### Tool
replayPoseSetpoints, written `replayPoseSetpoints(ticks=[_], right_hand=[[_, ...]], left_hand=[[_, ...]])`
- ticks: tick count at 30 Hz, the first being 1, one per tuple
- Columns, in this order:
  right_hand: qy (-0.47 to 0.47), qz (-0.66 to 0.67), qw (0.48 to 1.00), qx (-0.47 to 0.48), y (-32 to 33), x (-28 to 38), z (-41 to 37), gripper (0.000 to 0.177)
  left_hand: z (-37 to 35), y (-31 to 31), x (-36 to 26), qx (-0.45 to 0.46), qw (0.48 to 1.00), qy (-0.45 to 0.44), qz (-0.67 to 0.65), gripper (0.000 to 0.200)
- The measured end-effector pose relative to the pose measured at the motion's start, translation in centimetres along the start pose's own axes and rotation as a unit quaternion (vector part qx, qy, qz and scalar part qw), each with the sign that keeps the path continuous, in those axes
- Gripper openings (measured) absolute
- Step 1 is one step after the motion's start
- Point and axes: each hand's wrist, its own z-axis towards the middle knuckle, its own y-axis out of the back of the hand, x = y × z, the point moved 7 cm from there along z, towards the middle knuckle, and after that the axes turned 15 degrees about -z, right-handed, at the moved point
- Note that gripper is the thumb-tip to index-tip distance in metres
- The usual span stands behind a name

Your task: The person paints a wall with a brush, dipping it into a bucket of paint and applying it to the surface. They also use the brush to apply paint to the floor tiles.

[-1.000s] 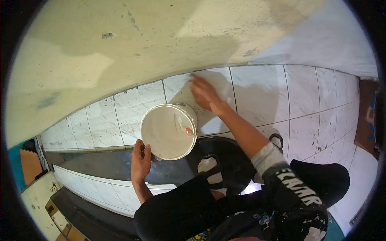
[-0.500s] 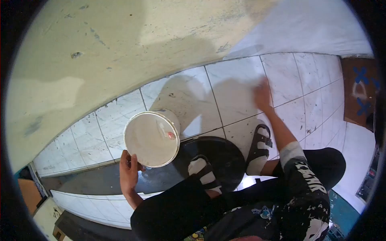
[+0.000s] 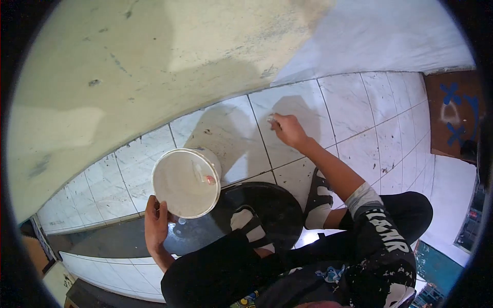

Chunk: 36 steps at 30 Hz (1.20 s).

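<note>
**Bucket in the left hand's grasp; right hand apart, out to the forward right**

The bucket (image 3: 186, 183) lies to the left of the right hand (image 3: 290, 131) and nearer the body, with a stretch of tiles between them. The left hand (image 3: 156, 231) is clearly the nearer one: it grasps the rim at the bucket's left, near edge, the thumb and fingers closed around it.

The bucket's mouth opens up toward the wearer's view. Its long axis runs from that mouth away toward the floor (image 3: 354, 110), and a sliver of outer wall shows on the right, the side facing the right hand. Whether it sits level or leans cannot be told from this angle. Inside, toward the right of the mouth, is a red and white patch (image 3: 209, 179).

The right hand is drawn in to a pinch, with a small pale bit (image 3: 270, 118) at the fingertips; what it is cannot be made out. The fingertips point left, toward the bucket's side of the floor, rather than down into its mouth. They show over the tiles, short of the foot of the wall (image 3: 215, 46); whether they touch the tiles cannot be told.

A black disc (image 3: 280, 205) lies just beside the bucket on its near right, with a sandalled foot (image 3: 241, 219) over it.
</note>
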Motion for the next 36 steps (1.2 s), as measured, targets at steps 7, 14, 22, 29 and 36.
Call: replayPoseSetpoints(ticks=[7,14,22,29,36], right_hand=[[0.285,-0.156,0.946,0.002,10.6,7.3,-3.0,0.019],[0.314,-0.228,0.921,0.032,17.7,17.5,-7.2,0.024],[0.425,-0.370,0.825,0.046,3.8,24.4,-10.3,0.030],[0.293,-0.573,0.737,0.205,-6.1,24.0,-7.1,0.025],[0.369,-0.487,0.773,0.171,0.8,25.8,-9.1,0.025]], left_hand=[[1.4,-3.2,-1.3,0.048,0.998,-0.029,-0.004,0.017],[2.8,-7.8,-2.2,0.087,0.995,-0.052,0.001,0.025],[2.1,-8.8,-0.7,0.017,0.993,-0.112,-0.014,0.024],[-0.6,-8.5,0.6,-0.061,0.988,-0.138,-0.045,0.024],[-4.8,-10.9,8.4,-0.142,0.972,-0.167,-0.082,0.021]])
